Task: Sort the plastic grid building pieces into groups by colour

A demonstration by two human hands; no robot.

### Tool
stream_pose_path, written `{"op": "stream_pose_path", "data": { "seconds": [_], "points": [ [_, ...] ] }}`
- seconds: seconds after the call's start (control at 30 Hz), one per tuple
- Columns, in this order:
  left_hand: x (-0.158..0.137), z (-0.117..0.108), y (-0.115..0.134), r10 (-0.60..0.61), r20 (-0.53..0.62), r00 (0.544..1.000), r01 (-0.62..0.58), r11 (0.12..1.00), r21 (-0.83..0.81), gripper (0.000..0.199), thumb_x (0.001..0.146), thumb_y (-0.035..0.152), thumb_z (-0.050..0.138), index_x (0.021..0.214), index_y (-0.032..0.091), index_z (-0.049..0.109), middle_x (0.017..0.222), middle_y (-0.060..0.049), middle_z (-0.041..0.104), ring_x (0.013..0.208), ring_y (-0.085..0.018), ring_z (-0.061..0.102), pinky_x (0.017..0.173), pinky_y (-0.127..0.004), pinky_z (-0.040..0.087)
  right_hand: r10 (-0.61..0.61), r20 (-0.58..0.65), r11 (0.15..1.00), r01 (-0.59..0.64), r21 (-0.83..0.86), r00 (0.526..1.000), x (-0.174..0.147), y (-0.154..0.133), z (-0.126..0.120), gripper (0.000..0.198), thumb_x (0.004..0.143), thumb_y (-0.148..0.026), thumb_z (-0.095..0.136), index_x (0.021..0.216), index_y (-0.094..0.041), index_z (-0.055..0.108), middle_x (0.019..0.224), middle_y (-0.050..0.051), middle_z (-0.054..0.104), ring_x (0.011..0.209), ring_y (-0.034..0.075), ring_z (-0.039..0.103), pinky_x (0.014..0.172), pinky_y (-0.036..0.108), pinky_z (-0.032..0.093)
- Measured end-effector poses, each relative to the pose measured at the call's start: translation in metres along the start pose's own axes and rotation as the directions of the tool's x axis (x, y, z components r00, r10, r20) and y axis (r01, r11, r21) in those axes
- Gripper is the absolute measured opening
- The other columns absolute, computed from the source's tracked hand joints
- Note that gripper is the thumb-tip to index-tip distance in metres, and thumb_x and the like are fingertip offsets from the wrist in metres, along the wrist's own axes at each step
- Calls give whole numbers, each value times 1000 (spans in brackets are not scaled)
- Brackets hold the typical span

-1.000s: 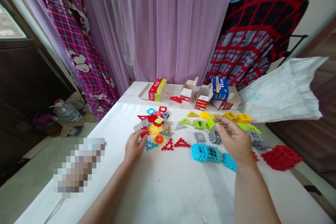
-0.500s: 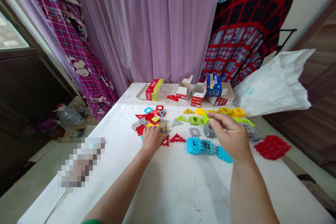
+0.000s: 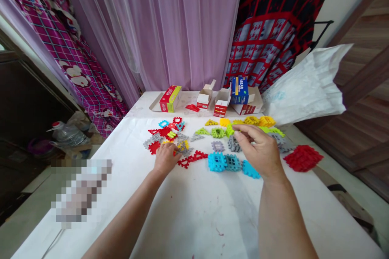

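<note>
Now the left hand (image 3: pixel 165 158) lies flat on the mixed pile of plastic tiles (image 3: pixel 170 139) on the white surface (image 3: pixel 194 210), grasping nothing visible, while the right hand (image 3: pixel 258 149) pinches a green tile (image 3: pixel 230 130) above the grey tiles (image 3: pixel 234 144).

We see the left hand (image 3: pixel 165 158) lying palm-down on the mixed pile of plastic pieces (image 3: pixel 170 139) on the white bench (image 3: pixel 194 210), while the right hand (image 3: pixel 259 149) pinches a green piece (image 3: pixel 230 130) above the blue squares (image 3: pixel 226 162), with small boxes (image 3: pixel 212 99) at the far edge
</note>
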State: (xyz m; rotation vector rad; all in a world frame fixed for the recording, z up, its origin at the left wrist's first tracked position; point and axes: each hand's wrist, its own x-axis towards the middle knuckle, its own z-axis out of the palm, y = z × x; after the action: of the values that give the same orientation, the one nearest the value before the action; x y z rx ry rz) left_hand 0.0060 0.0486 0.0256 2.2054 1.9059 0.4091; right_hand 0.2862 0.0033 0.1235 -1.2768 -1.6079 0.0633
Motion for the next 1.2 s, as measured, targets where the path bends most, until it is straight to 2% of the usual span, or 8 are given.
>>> {"op": "stream_pose_path", "data": {
  "seconds": [0.17,0.47,0.6,0.73,0.87,0.97,1.1,1.2],
  "points": [
    [3,-12,9,85,-86,993,-90,994,-58,15,86,32,61,95,22,67,110,-7,70,107,-25,61,90,-36,44,0,-19,999,-1,-32,1000,0,5,-6,22,89,-31,55,98,-22,72,97,6,74,82,18,68,68,29,56],
    [41,-9,70,35,87,996,-41,997,69,31,86,50,57,94,23,69,89,-6,75,89,-24,69,74,-30,46,-31,19,998,32,-63,999,3,14,-12,20,89,-27,55,96,-21,72,95,6,74,83,19,68,77,33,56],
    [50,2,82,-41,151,988,33,998,56,43,86,61,51,92,24,71,88,-7,75,87,-25,69,72,-30,46,-34,25,997,36,-63,999,5,18,-12,18,89,-25,56,96,-21,72,95,6,74,83,20,69,78,34,56],
    [56,5,80,2,230,973,4,1000,-24,44,93,55,40,92,25,72,88,-5,75,85,-22,69,71,-29,47,-33,37,997,36,-66,999,6,21,-9,18,89,-25,56,96,-21,72,96,6,74,84,20,69,77,34,56],
    [72,8,65,243,201,949,-263,962,77,27,91,32,50,109,27,70,111,-5,73,102,-22,65,86,-31,48,-26,35,997,29,-66,999,7,23,-8,19,89,-24,56,96,-21,73,96,7,74,84,20,69,77,34,56],
    [84,11,61,475,242,846,-520,836,178,35,87,24,56,121,28,64,127,-5,66,116,-23,57,100,-36,43,-18,35,998,20,-63,999,7,25,-9,19,89,-24,55,96,-21,73,96,6,74,85,21,69,77,34,56],
    [93,11,67,558,320,765,-638,723,266,31,89,28,56,119,27,64,116,-7,69,112,-25,57,96,-40,44,-5,39,998,8,-64,999,8,27,-11,19,89,-24,55,96,-22,72,96,6,75,84,20,69,77,33,56],
    [95,8,67,574,348,741,-665,696,269,32,90,30,56,121,26,63,113,-8,69,109,-27,59,93,-40,45,1,32,998,1,-70,999,8,29,-13,18,89,-24,55,96,-22,72,96,6,74,84,20,69,78,33,56]
  ]
}}
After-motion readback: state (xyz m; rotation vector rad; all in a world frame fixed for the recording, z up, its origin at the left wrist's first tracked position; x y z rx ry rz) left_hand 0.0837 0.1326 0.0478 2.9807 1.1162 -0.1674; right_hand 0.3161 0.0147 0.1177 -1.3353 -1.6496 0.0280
